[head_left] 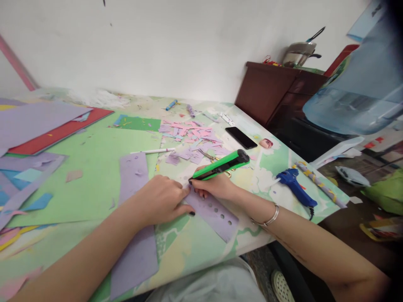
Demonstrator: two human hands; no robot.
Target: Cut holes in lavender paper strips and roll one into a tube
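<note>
My right hand (211,185) is closed round a green and black utility knife (220,164), its tip pointing down at a small purple sheet (217,216) with a row of round holes. Flat against the upper left part of that sheet rests my left hand (168,198), thumb spread away from the fingers. The knife's tip is close to the left fingertips, and I cannot see whether it touches the sheet. A longer purple strip (138,247) lies partly under my left forearm and hand. Just beyond the knife, scissors (206,154) with gold handles are partly hidden.
Pink and purple scraps (192,132) lie beyond my hands, near a black phone (241,137). A blue glue gun (296,186) sits at right beside a wrapped stick (321,184). Green sheet (94,176) and stacked sheets (40,121) cover the left. A water jug (355,100) stands right.
</note>
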